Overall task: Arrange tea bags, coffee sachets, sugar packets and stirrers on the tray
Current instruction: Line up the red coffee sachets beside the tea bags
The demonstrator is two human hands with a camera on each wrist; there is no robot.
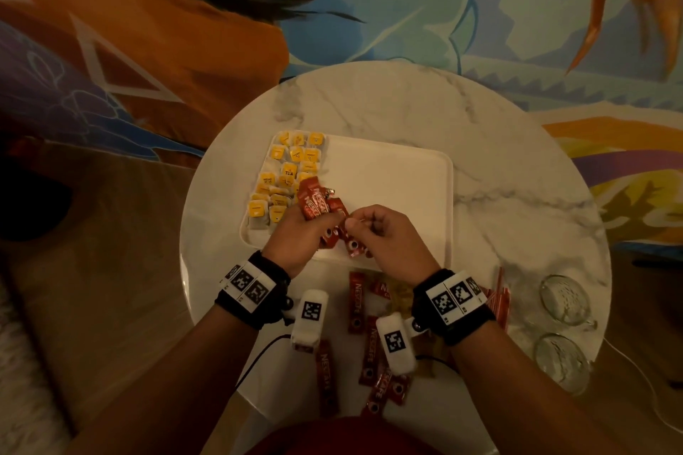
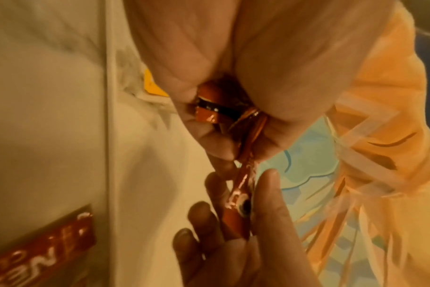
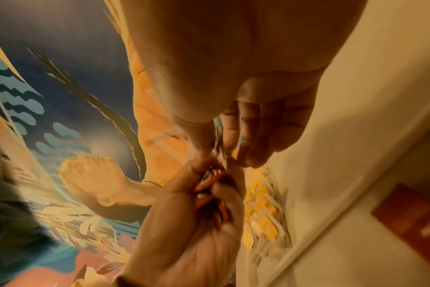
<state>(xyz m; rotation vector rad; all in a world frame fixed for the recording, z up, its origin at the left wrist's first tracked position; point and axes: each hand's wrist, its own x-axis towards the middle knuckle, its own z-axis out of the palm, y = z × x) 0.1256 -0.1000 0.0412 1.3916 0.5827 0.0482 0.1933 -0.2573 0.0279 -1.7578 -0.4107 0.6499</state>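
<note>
The round white marble bench (image 1: 499, 166) shows grey veining. On the plain cream rectangular tray (image 1: 399, 174), at nine o'clock, lie yellow-labelled white paper tea bags (image 1: 284, 174). The glossy red foil coffee sachets (image 1: 314, 201) carry white lettering. The wall mural (image 1: 369, 0) mixes orange, blue and purple.

The head view looks steeply down from above the near edge of the round bench (image 1: 499, 166), taking in the tray (image 1: 388, 174) and both forearms. Each wrist view looks along its palm from very close, and both share the red sachets (image 2: 236, 209) held between the hands.
</note>
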